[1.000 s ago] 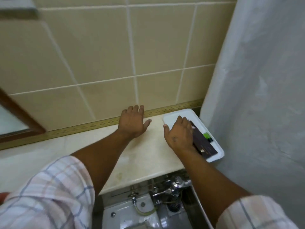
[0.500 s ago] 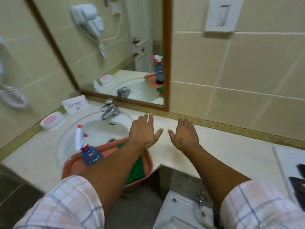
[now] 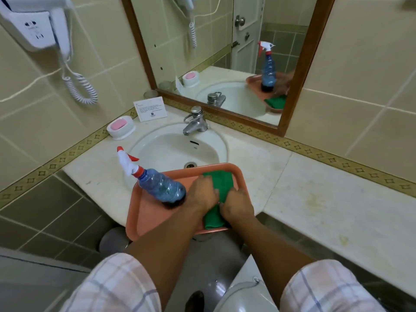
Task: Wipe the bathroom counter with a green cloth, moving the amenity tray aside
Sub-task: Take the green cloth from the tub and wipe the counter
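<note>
Now both my left hand [image 3: 203, 194] and right hand [image 3: 238, 207] press on the green cloth [image 3: 221, 183] lying in the orange tray [image 3: 144, 212] beside the spray bottle [image 3: 157, 185]; whether my fingers grip it, I cannot tell.

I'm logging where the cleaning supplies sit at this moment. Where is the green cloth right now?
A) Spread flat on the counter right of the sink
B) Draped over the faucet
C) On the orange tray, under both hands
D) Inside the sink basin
C: the green cloth lies on the orange tray beside the spray bottle, with the left hand and right hand both on it.
</note>
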